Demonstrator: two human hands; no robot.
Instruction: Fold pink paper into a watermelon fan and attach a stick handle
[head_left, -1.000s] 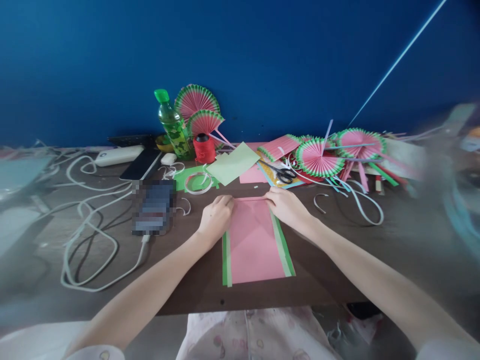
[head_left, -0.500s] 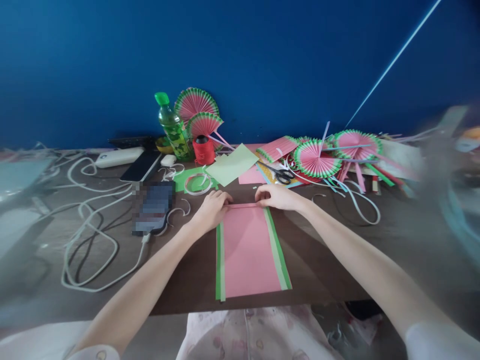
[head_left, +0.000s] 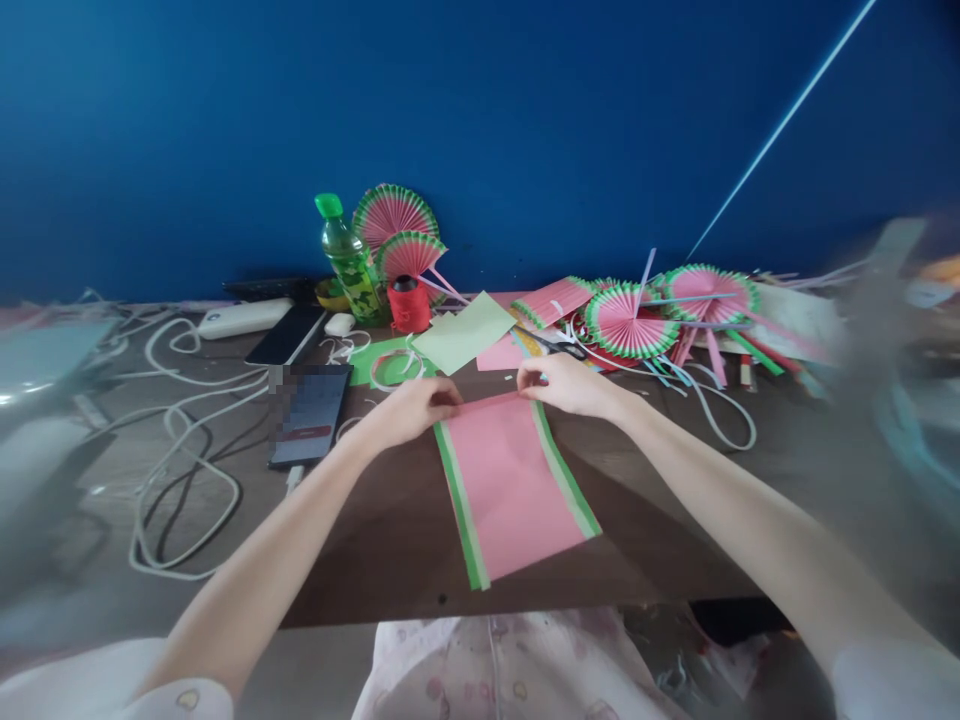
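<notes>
A pink sheet of paper with green and pale green strips down both long sides lies in front of me, its near end skewed to the right. My left hand pinches its far left corner, fingers curled. At the far right corner, my right hand pinches the same sheet between thumb and fingers. The far edge looks slightly raised, with a narrow fold along it partly hidden by the fingers. Just beyond the hands lie a pale green sheet and a ring of white cord.
Pleated pink and green paper fans are heaped at the back right, beside scissors. A green-capped bottle and a red spool stand at the back. To the left are a phone and looped white cables.
The sheet's near end has swung right and a little away from me. Its far edge has tilted up, and the fold there shows less. Both hands keep their pinch.
</notes>
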